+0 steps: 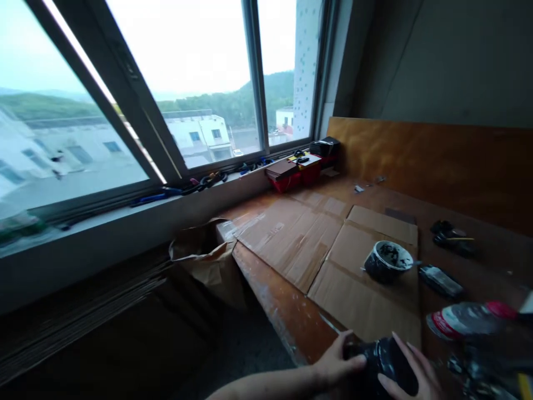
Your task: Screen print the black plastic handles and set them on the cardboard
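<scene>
At the bottom right, over the table's near edge, is a black, rounded, glossy object (385,361) whose exact kind I cannot make out. My left hand (338,360) grips it from the left, the thumb and a finger on its end. My right hand (416,372) has its fingers curved round its right side. Just beyond both hands lie flattened cardboard sheets (291,239) on the brown table. A white tub (387,261), smeared with black and holding black stuff, stands upright on the cardboard.
To the right lie a clear plastic bottle with a red cap (470,319), a dark flat item (441,280) and black tools (452,239). Red bins (285,179) stand by the window. An open paper bag (212,266) sits left of the table edge. Tools lie along the sill (208,180).
</scene>
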Available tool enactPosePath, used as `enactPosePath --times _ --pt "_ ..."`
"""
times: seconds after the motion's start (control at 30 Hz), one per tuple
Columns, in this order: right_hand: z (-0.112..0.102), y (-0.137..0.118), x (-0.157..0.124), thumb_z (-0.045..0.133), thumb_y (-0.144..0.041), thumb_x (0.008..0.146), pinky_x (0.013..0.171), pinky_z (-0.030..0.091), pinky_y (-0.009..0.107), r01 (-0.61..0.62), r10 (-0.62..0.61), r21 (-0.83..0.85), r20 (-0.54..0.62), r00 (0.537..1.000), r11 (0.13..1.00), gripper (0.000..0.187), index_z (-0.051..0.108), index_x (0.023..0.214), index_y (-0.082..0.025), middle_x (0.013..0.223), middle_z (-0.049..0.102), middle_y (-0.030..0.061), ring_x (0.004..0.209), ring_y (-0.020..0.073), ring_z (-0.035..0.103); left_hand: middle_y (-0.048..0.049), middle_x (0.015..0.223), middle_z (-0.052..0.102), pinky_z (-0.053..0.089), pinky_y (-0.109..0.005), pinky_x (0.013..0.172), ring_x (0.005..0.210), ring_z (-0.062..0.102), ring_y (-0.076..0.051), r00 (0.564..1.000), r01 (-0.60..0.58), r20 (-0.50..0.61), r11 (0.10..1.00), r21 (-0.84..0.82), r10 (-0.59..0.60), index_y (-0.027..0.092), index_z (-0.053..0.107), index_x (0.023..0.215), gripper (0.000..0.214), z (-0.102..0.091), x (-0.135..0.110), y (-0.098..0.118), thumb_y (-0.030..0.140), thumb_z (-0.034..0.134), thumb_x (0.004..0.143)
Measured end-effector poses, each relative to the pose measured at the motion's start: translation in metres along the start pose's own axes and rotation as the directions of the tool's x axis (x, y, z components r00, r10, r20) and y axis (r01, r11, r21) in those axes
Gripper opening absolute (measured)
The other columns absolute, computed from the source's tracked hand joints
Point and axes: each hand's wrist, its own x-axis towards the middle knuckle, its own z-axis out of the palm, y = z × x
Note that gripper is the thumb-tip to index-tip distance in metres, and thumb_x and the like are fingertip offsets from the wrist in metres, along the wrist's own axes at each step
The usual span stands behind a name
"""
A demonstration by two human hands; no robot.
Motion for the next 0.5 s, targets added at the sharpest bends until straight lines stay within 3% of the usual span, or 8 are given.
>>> enactPosePath --times 0.03,0.1,0.17,0.2,0.27,0.37,0.5 --pt "-0.004 -0.008 -0.004 0.062 -0.052 0.069 0.094 0.047 0.049 -0.036 0.035 0.029 0.009 0.999 0.999 0.065 0.057 0.128 -0.025 0.122 0.058 0.0106 0.107 0.0351 0.060 -0.0172 0.147 0.042 0.034 -0.049 0.109 0.133 0.043 -0.034 0.996 0.087 0.028 0.981 -0.173 -0.083 0.017 0.031 0.147 0.109 -0.002 -0.003 0.000 0.068 0.073 0.061" --pt "-0.011 -0.028 -0.013 0.058 -0.050 0.074 0.105 0.039 0.047 -0.121 0.116 0.118 0.045 0.992 0.986 0.067 0.050 0.135 -0.024 0.133 0.051 0.0104 0.121 0.0325 0.053 -0.0192 0.146 0.043 0.034 -0.048 0.108 0.134 0.042 -0.035 0.957 0.268 0.227 0.856 -0.442 -0.182 0.012 0.035 0.144 0.104 -0.004 -0.008 0.002 0.073 0.064 0.065" --pt "-0.020 -0.047 -0.020 0.055 -0.049 0.075 0.111 0.033 0.043 -0.199 0.182 0.219 0.097 0.979 0.955 0.072 0.043 0.141 -0.021 0.142 0.042 0.0108 0.132 0.0299 0.043 -0.0218 0.137 0.053 0.033 -0.047 0.108 0.131 0.045 -0.035 0.877 0.431 0.441 0.717 -0.547 -0.191 0.005 0.045 0.137 0.098 -0.007 -0.014 0.007 0.076 0.056 0.071" --pt "-0.024 -0.056 -0.023 0.056 -0.048 0.074 0.113 0.030 0.042 -0.225 0.198 0.265 0.126 0.972 0.937 0.076 0.040 0.143 -0.020 0.146 0.037 0.0111 0.135 0.0291 0.038 -0.0226 0.130 0.059 0.034 -0.045 0.108 0.128 0.049 -0.035 0.846 0.486 0.495 0.669 -0.563 -0.199 0.002 0.050 0.132 0.095 -0.009 -0.016 0.009 0.075 0.056 0.071" --pt "-0.034 -0.067 -0.027 0.059 -0.047 0.072 0.116 0.025 0.040 -0.264 0.211 0.326 0.188 0.959 0.908 0.083 0.035 0.146 -0.018 0.151 0.030 0.0114 0.140 0.0282 0.031 -0.0212 0.116 0.067 0.037 -0.044 0.104 0.115 0.059 -0.034 0.829 0.542 0.489 0.611 -0.578 -0.272 0.002 0.056 0.125 0.087 -0.014 -0.020 0.012 0.069 0.062 0.070" --pt "-0.050 -0.073 -0.033 0.067 -0.040 0.066 0.118 0.019 0.040 -0.329 0.222 0.319 0.326 0.919 0.889 0.097 0.025 0.151 -0.020 0.157 0.020 0.0108 0.144 0.0271 0.021 -0.0185 0.103 0.072 0.042 -0.043 0.098 0.101 0.066 -0.032 0.824 0.566 0.381 0.582 -0.584 -0.418 0.003 0.060 0.121 0.076 -0.019 -0.024 0.015 0.057 0.069 0.069" --pt "-0.069 -0.075 -0.042 0.078 -0.030 0.052 0.118 0.015 0.041 -0.420 0.269 0.231 0.488 0.830 0.877 0.120 0.014 0.154 -0.021 0.160 0.009 0.0131 0.147 0.0280 0.012 -0.0147 0.122 0.067 0.039 -0.044 0.103 0.112 0.062 -0.033 0.859 0.510 0.299 0.647 -0.566 -0.415 0.012 0.050 0.136 0.077 -0.017 -0.026 0.027 0.044 0.073 0.070"
